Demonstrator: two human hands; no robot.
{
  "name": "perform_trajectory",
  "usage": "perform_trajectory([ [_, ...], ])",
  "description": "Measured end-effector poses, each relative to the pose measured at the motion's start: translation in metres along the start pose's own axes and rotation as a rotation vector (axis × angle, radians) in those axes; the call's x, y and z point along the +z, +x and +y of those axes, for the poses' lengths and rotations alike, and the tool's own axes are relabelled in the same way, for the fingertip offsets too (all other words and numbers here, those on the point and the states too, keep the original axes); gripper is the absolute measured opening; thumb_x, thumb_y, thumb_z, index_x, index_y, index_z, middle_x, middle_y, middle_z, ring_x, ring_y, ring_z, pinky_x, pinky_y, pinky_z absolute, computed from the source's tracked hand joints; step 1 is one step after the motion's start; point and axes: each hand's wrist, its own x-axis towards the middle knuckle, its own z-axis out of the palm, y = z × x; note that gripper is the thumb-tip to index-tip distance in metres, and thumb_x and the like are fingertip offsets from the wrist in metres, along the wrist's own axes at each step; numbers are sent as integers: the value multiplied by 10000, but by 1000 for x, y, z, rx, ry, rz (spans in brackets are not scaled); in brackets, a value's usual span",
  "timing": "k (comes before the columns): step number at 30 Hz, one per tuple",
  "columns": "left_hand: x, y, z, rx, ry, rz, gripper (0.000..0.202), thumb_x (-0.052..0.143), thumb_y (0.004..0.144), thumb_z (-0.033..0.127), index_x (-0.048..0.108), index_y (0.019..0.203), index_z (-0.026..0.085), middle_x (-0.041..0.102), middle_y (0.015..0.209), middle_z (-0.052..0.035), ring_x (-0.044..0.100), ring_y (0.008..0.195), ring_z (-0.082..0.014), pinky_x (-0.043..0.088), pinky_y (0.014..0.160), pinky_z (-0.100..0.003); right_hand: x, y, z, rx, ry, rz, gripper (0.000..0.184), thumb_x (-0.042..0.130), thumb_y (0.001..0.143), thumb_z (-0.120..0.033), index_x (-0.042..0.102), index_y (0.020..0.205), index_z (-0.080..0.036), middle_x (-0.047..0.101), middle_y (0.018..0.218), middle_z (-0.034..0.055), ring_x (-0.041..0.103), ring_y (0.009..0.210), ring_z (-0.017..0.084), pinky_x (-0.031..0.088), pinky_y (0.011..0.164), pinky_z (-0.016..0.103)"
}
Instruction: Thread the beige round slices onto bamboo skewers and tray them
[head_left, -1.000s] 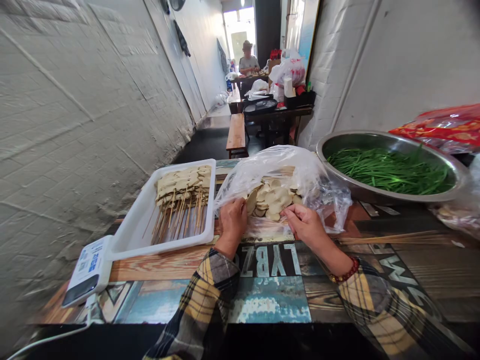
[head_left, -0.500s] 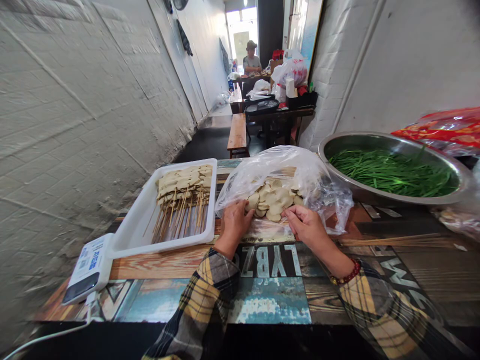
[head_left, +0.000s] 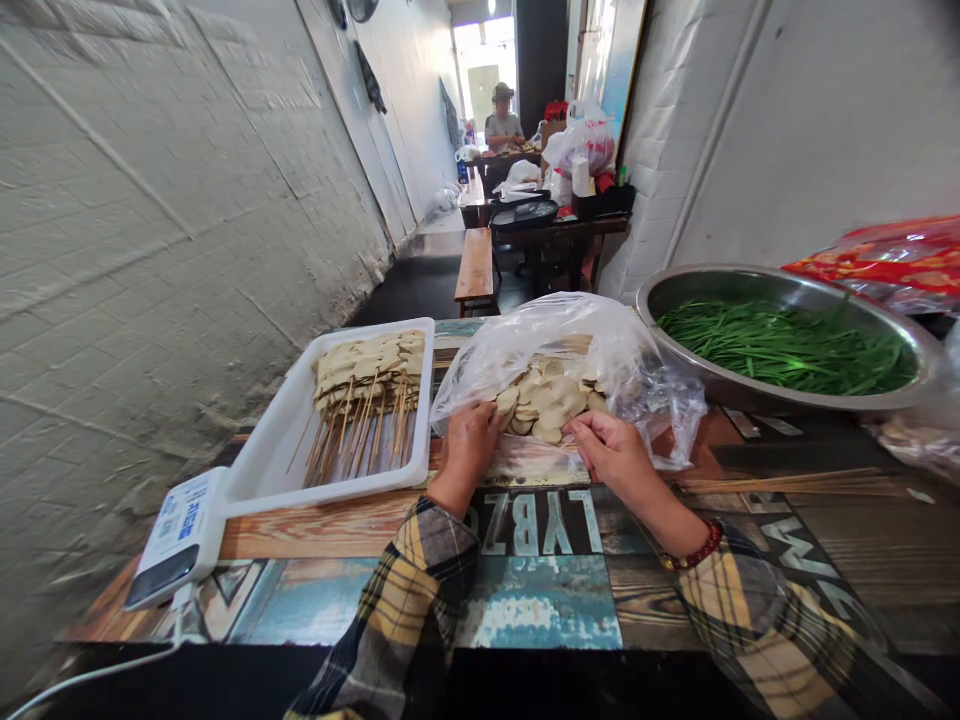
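Note:
A clear plastic bag (head_left: 600, 345) lies open on the table and holds several pale round slices (head_left: 551, 405). My left hand (head_left: 469, 445) rests at the bag's mouth with its fingers curled onto a slice. My right hand (head_left: 611, 450) sits just to the right, fingers pinched together on a thin skewer at the edge of the pile. To the left stands a white tray (head_left: 262, 455) with several skewered slices (head_left: 367, 370) laid in rows.
A large steel bowl (head_left: 675, 290) of green chives stands at the right. Loose bamboo skewers (head_left: 795, 482) lie on the table by my right arm. A small white device (head_left: 180, 530) sits at the left corner. A red bag (head_left: 892, 255) lies far right. A person sits at a far table.
My left hand has shifted slightly right into the bag's mouth. My right hand has hardly moved.

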Motion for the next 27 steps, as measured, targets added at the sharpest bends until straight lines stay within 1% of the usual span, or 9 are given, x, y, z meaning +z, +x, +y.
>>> perform_trajectory([
  [3,0,1,-1,-18,1,20,293,451,934,270,696,824,154,693,790,-102,615,771,-207,401,719,-300,0,0,1,-9,-3,11,331,518,879,-467,642,795,-171,444,432,-61,375,377,101,268,398,224],
  [6,2,1,-2,-50,-13,60,316,445,933,272,687,771,152,688,756,-101,608,730,-205,401,698,-299,1,0,1,-17,-1,11,338,514,880,-471,640,789,-171,450,438,-59,378,379,100,270,399,223],
  [12,5,2,-4,-50,-137,119,275,454,908,246,718,904,171,726,886,-102,631,836,-225,433,782,-313,0,0,-2,-27,1,3,317,512,879,-453,637,796,-173,453,436,-57,387,388,105,272,406,225],
  [14,4,3,-5,-92,-145,146,279,450,894,231,721,860,174,725,876,-106,630,833,-230,437,792,-324,0,0,-3,-27,-1,10,318,516,876,-456,638,789,-176,451,431,-57,392,390,107,272,410,227],
  [17,3,4,-4,-188,-204,248,274,446,860,203,714,812,171,715,849,-100,624,817,-231,441,783,-336,0,0,-3,-30,-8,12,324,513,876,-463,639,782,-180,452,430,-54,401,392,112,284,417,231],
  [19,2,5,-3,-238,-317,272,252,464,828,201,711,802,156,704,793,-83,618,778,-225,447,752,-332,-1,0,-3,-29,-11,6,323,511,878,-466,641,790,-183,459,435,-52,408,394,115,292,421,234],
  [22,3,5,-1,-298,-635,191,225,528,795,265,714,789,139,690,722,-52,611,723,-202,456,696,-303,-1,-1,-5,-17,14,-4,310,512,877,-461,634,795,-187,445,434,-60,399,384,114,285,416,237],
  [25,3,4,3,-348,-1006,107,269,623,751,352,723,863,128,713,794,-53,623,747,-186,473,695,-284,0,-3,-9,-13,30,-14,294,509,879,-443,621,796,-184,427,428,-68,384,376,109,280,412,236],
  [27,0,3,7,-378,-1150,86,290,682,704,357,718,881,130,716,815,-48,623,747,-171,480,690,-271,0,-4,-11,-11,27,-24,290,506,880,-433,620,797,-180,429,428,-69,385,377,106,286,413,232],
])
